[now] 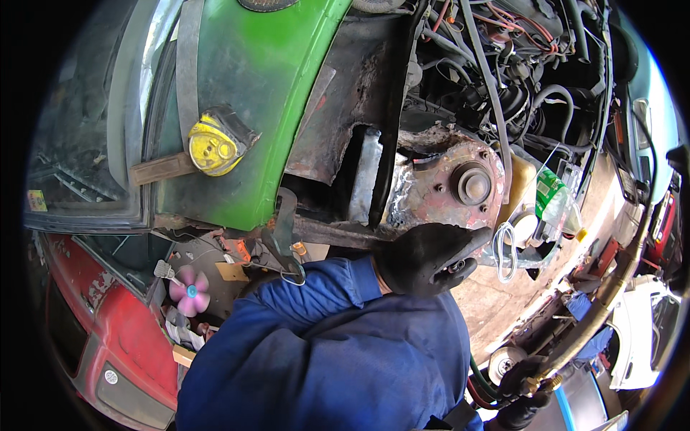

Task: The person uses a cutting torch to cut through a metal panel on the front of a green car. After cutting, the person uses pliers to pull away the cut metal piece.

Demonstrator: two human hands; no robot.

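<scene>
My left hand (430,260), in a black glove, is in front of the rusty strut tower (471,183) of a green car. Its fingers are closed round a small piece with a round metal end (457,266); what it is, I cannot make out. At the lower right, my right hand (519,402), also gloved in black, grips the brass valve end of a gas torch (595,309). The torch's long tube rises up the right side, and hoses trail from its lower end. Beyond my left hand, a bright metal patch (365,176) sits in the cut-open inner wing.
A yellow tape measure (214,147) lies on the green fender (259,93). Engine hoses (496,86) fill the bay. A green-labelled plastic bottle (552,197) and looped white cord (505,251) are near the tower. A pink fan (191,291) and red car (122,323) are at left.
</scene>
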